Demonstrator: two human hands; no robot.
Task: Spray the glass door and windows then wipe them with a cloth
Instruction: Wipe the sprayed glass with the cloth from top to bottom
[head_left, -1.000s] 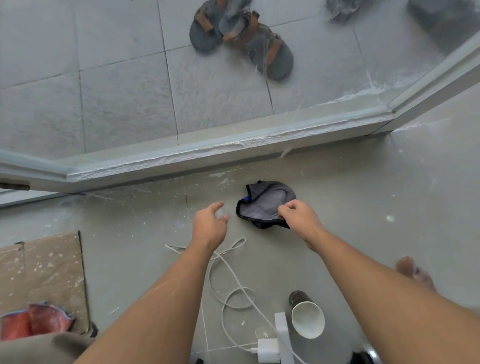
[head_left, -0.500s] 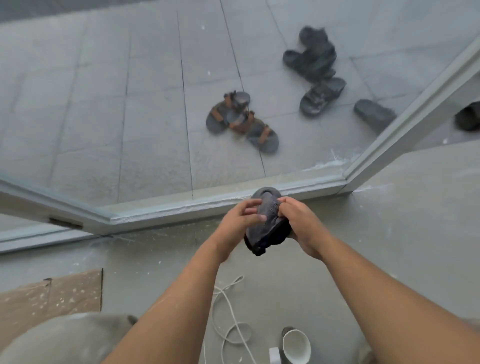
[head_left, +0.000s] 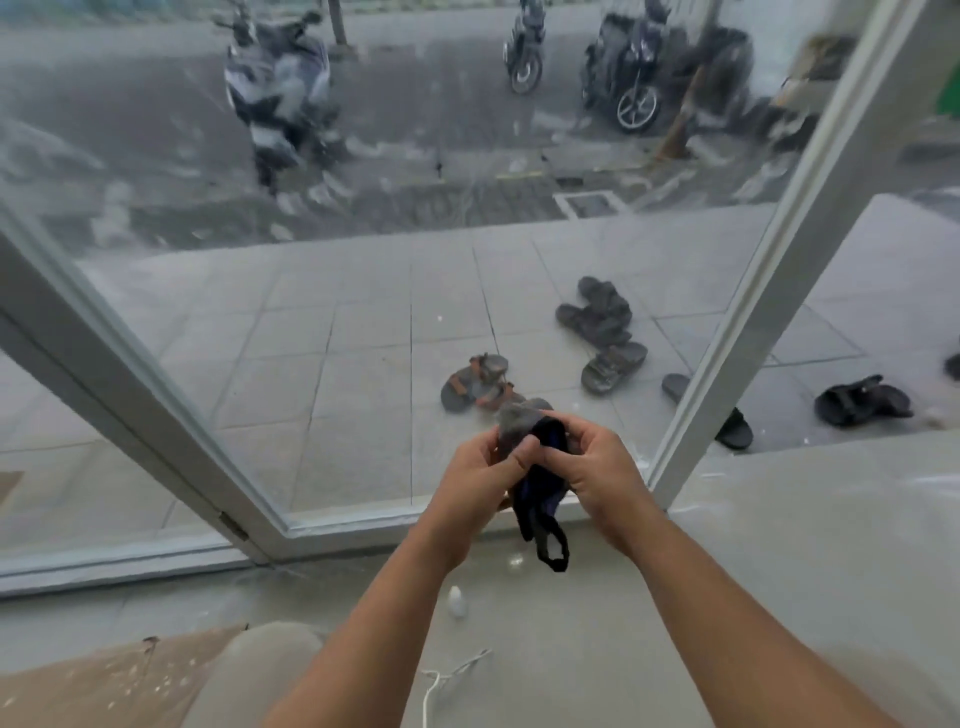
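Note:
A grey cloth with dark blue trim is bunched between both hands in front of the glass pane. My left hand grips its left side and my right hand grips its right side. A dark loop of the cloth hangs down below the hands. The glass is streaked with white smears, mostly in its upper part. Its white frame runs along the left, the bottom and the right. No spray bottle is in view.
Several sandals lie on the tiled pavement outside, and scooters are parked beyond. Indoors, a piece of cardboard lies at the lower left, a white cable on the concrete floor, and a small white blob near the frame.
The cloth was picked up from the floor with my right hand, then gripped by both hands and raised. The view has tilted up from the floor to the glass and street.

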